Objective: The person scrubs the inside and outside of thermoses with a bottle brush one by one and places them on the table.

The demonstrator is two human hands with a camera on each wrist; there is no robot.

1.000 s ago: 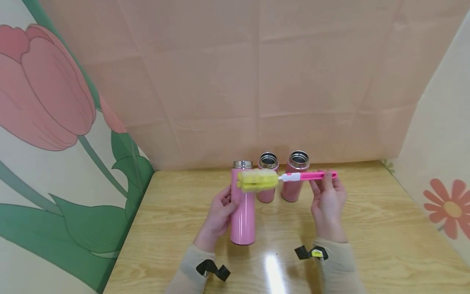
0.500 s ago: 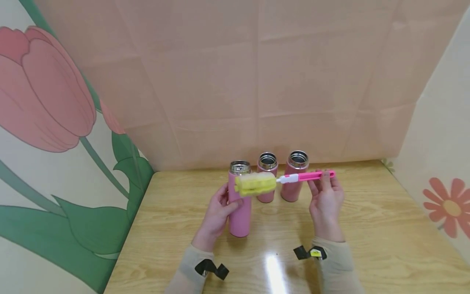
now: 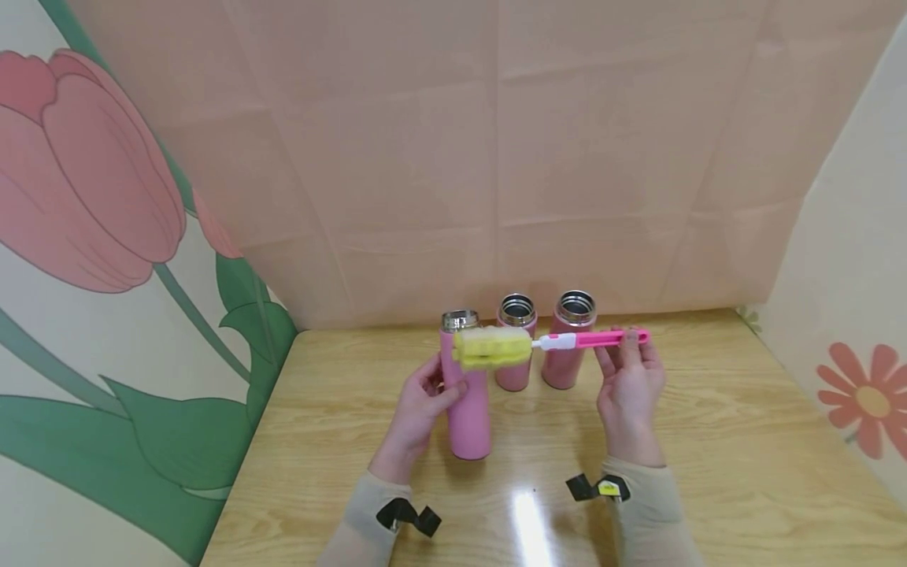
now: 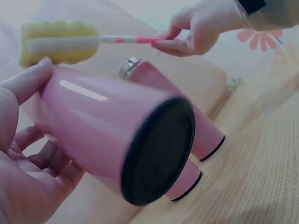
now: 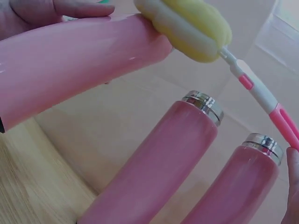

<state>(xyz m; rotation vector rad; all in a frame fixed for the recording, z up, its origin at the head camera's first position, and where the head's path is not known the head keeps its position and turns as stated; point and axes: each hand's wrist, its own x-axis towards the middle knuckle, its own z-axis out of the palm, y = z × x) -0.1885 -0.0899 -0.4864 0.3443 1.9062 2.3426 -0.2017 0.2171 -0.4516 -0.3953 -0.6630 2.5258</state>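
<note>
My left hand [image 3: 418,405] grips a pink thermos bottle [image 3: 469,417] round its side, with the steel neck up and no lid on it. In the left wrist view the bottle's black base [image 4: 159,151] faces the camera, raised off the table. With thumb and fingertips my right hand [image 3: 631,386] pinches the pink end of a bottle brush [image 3: 560,341]. The brush lies level, and its yellow and white sponge head [image 3: 492,346] crosses in front of the held bottle's upper part. In the right wrist view the sponge overlaps the bottle's neck end and hides it.
Two more open pink thermos bottles stand upright behind the brush, one in the middle [image 3: 513,378] and one to its right [image 3: 562,370]. The wooden table [image 3: 333,409] meets a draped peach cloth [image 3: 425,197] at the back. Flower-patterned walls flank both sides.
The held bottle has risen and shifted slightly left; its mouth tipped toward the head camera, then partly back, and its base now leans a little right. The brush and right hand barely moved.
</note>
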